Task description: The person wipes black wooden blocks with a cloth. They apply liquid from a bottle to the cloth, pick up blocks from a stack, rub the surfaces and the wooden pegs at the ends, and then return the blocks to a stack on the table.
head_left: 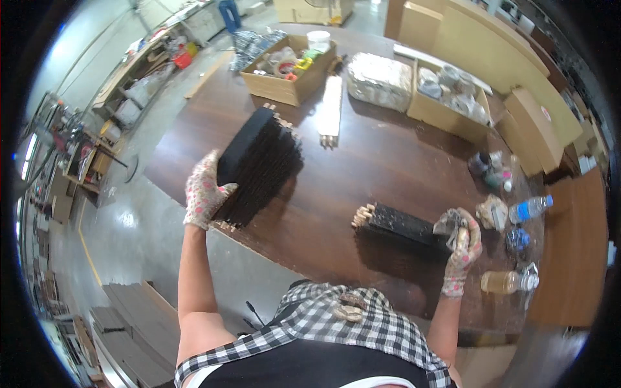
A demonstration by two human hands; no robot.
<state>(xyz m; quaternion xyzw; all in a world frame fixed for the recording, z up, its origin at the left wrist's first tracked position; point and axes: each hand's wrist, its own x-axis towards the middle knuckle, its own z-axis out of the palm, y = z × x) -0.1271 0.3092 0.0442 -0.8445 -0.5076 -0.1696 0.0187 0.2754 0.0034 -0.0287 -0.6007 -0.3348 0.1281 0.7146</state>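
Note:
My left hand point(207, 189), in a white glove with pink dots, lies against the left side of a large stack of black strips point(257, 169). Its thumb is spread from the fingers and touches the stack. Pale wooden ends stick out at the stack's far and near ends. Nearer to me on the right, a smaller black bundle point(404, 225) lies on the table, with pale wooden ends at its left. At its right end, my right hand point(464, 249), gloved alike, is closed on a crumpled greyish rag point(446, 223); its exact material is unclear.
The brown table point(381, 152) holds a cardboard box of tapes point(275, 88), a white bundle point(330, 110), a plastic-wrapped block point(379, 81) and another box point(446, 111). On the right are a water bottle point(530, 209) and a bottle of yellowish liquid point(501, 282).

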